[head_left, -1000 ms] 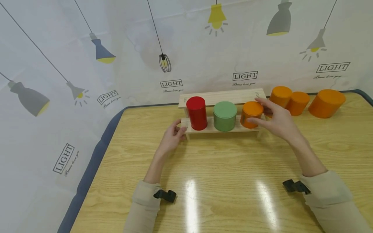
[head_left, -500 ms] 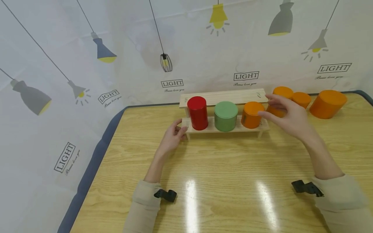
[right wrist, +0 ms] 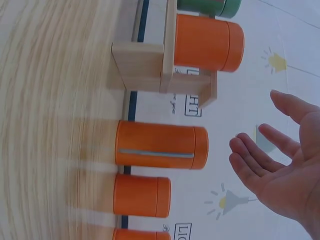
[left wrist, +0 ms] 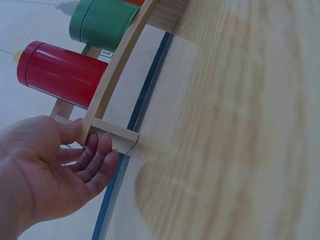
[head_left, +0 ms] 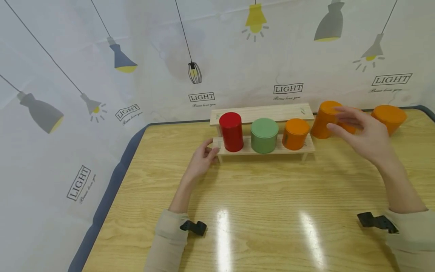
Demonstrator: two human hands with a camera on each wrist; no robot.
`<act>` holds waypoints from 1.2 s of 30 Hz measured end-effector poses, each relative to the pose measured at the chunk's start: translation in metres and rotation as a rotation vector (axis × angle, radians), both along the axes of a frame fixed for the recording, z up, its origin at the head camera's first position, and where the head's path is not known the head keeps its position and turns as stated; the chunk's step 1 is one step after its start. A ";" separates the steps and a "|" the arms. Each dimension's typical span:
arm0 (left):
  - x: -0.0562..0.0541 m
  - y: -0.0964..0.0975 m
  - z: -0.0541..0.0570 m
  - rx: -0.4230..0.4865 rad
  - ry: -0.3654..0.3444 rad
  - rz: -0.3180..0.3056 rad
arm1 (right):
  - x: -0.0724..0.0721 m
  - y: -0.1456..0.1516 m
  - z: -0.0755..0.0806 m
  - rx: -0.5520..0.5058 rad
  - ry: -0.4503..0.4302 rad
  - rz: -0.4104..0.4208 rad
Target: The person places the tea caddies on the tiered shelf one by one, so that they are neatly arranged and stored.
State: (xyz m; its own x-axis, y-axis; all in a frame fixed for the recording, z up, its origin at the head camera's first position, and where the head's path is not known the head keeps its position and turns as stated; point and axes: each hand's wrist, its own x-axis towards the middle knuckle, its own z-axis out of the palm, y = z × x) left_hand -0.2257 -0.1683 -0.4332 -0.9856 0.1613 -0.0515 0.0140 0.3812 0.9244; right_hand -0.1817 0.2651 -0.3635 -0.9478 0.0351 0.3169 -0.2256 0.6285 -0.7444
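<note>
A two-step wooden stand [head_left: 244, 152] carries a red canister [head_left: 232, 133], a green canister [head_left: 264, 136] and a small orange canister [head_left: 295, 135] on its lower step. My left hand [head_left: 200, 160] holds the left end of that step; in the left wrist view the thumb is at the board's top and the fingers curl under it. To the right of the stand, my right hand [head_left: 368, 138] hovers with fingers spread and nothing in its grasp. It partly covers the orange canisters behind it, being nearest the tall orange canister [head_left: 324, 122].
A shorter orange canister [right wrist: 142, 195] and a wide orange canister [head_left: 391, 118] stand on the table [head_left: 265, 200] by its back edge. The upper step [head_left: 261, 113] of the stand is right behind the filled one. A printed wall covering [head_left: 234, 75] rises behind.
My right hand has let go of the small orange canister on the lower step and moved right, toward the other orange canisters. My left hand stays at the stand's end.
</note>
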 end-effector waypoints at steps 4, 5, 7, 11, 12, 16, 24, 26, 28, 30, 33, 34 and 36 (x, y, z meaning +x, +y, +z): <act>0.000 0.000 0.000 0.001 -0.002 0.002 | 0.000 0.013 -0.002 0.006 0.005 -0.036; 0.001 0.000 0.001 0.001 -0.001 0.002 | 0.000 0.016 -0.002 0.009 0.008 -0.044; 0.001 -0.001 0.001 0.004 -0.003 0.002 | -0.001 0.023 -0.003 0.006 0.017 -0.058; 0.002 -0.001 0.002 0.006 -0.004 0.000 | 0.001 0.037 -0.006 0.007 0.013 -0.103; 0.002 -0.001 0.002 0.006 -0.004 0.000 | 0.002 0.040 -0.007 0.012 0.007 -0.121; 0.002 -0.002 0.002 0.001 -0.003 0.002 | 0.002 0.049 -0.010 0.060 -0.061 -0.184; 0.001 -0.001 0.000 0.016 0.006 0.002 | -0.003 0.068 -0.020 0.046 -0.090 -0.240; 0.001 -0.001 0.000 0.017 0.006 0.004 | -0.004 0.072 -0.023 0.039 -0.071 -0.251; 0.001 0.000 0.000 0.016 0.008 0.006 | -0.005 0.077 -0.026 0.041 -0.052 -0.255; 0.001 0.000 0.000 0.008 0.010 0.007 | -0.008 0.083 -0.032 0.053 -0.048 -0.280; 0.001 0.001 0.001 -0.001 0.012 0.009 | -0.011 0.090 -0.035 0.085 -0.041 -0.298; 0.001 0.001 0.001 -0.002 0.012 0.009 | -0.014 0.094 -0.038 0.112 -0.049 -0.327; 0.001 0.001 0.001 -0.005 0.010 0.008 | -0.018 0.101 -0.040 0.128 -0.074 -0.328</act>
